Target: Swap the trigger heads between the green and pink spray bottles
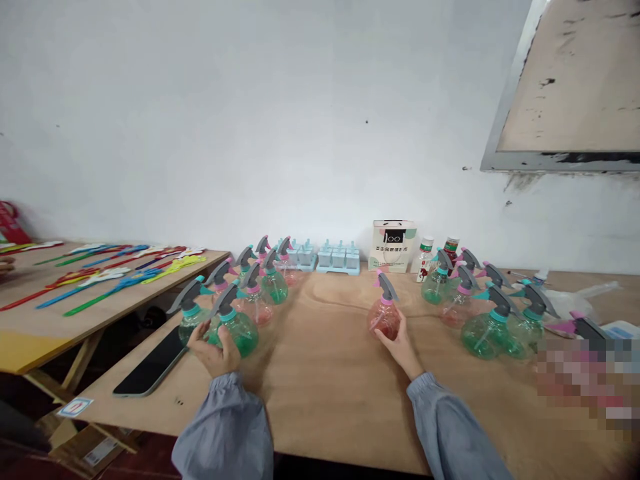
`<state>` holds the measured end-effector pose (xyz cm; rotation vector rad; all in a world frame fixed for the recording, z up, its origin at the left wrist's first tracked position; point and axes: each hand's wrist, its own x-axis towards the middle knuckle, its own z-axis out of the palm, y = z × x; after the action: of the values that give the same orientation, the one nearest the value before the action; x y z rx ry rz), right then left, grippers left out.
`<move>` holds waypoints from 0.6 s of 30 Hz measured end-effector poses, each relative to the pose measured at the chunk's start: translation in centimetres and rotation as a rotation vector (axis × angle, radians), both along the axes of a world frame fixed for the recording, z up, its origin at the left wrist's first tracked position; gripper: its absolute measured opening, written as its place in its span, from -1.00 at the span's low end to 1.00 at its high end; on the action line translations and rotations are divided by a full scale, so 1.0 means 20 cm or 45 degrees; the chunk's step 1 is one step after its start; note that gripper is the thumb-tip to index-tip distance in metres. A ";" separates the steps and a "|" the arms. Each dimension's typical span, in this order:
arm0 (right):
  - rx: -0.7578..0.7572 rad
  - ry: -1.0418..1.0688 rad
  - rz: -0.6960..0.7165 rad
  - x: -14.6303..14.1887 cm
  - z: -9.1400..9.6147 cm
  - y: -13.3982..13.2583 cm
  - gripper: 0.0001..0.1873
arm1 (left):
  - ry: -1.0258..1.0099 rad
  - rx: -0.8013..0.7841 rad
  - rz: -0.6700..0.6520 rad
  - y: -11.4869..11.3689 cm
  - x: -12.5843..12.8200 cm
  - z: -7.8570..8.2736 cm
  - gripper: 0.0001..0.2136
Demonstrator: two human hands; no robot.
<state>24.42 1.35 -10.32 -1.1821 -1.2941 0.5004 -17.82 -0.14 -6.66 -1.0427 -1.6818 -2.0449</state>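
My left hand [214,352] is wrapped around the base of a green spray bottle [238,328] with a grey trigger, at the near end of a row of green and pink spray bottles [260,290] on the left of the plywood table [330,373]. My right hand [400,347] grips a lone pink spray bottle [384,313] standing upright in the middle of the table. Both arms wear grey-blue sleeves.
Another cluster of green and pink spray bottles [487,310] stands at the right. A black phone [150,365] lies near the left edge. At the back are light-blue moulds [339,257], a white box [393,245] and small bottles [425,257]. A second table [60,313] at left holds colourful long sticks.
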 end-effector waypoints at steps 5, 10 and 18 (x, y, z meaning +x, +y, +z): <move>0.017 0.002 -0.006 0.00 0.00 0.00 -0.03 | 0.007 0.061 0.039 0.00 0.00 0.00 -0.60; 0.041 0.031 0.031 -0.01 0.00 0.00 -0.03 | 0.017 0.106 0.081 -0.02 0.02 0.02 -0.63; 0.033 0.009 0.014 0.00 0.00 0.00 -0.02 | 0.020 0.089 0.143 -0.06 0.05 0.04 -0.66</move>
<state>24.38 1.25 -10.29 -1.1518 -1.2979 0.4941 -16.87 -1.28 -5.86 -0.9181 -1.6114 -2.0039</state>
